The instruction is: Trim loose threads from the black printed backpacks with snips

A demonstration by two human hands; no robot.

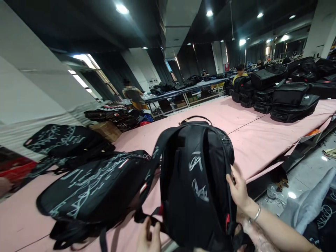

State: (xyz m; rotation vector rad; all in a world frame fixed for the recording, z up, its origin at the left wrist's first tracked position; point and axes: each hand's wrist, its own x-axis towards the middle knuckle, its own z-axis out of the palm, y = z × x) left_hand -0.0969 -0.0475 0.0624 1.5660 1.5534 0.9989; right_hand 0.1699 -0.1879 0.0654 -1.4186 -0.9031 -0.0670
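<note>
A black backpack (181, 196) with white line patterns on its shoulder straps stands upright before me, back panel towards me. My right hand (237, 187), a bracelet on its wrist, grips the pack's right side edge with thumb and fingers. At the lower left, my left hand (149, 236) is closed at a black strap by the pack's bottom corner; its lower part runs out of view. Just left lies another black backpack (105, 189) with white printed patterns, and behind it a third patterned backpack (60, 140).
The packs rest on a long table with a pink cover (210, 112). Stacked black bags (288, 92) occupy its far right end. A cardboard box (106, 130) sits beyond the left edge. A person (133, 96) stands at the back left; another in yellow (239, 73) is behind the stacks.
</note>
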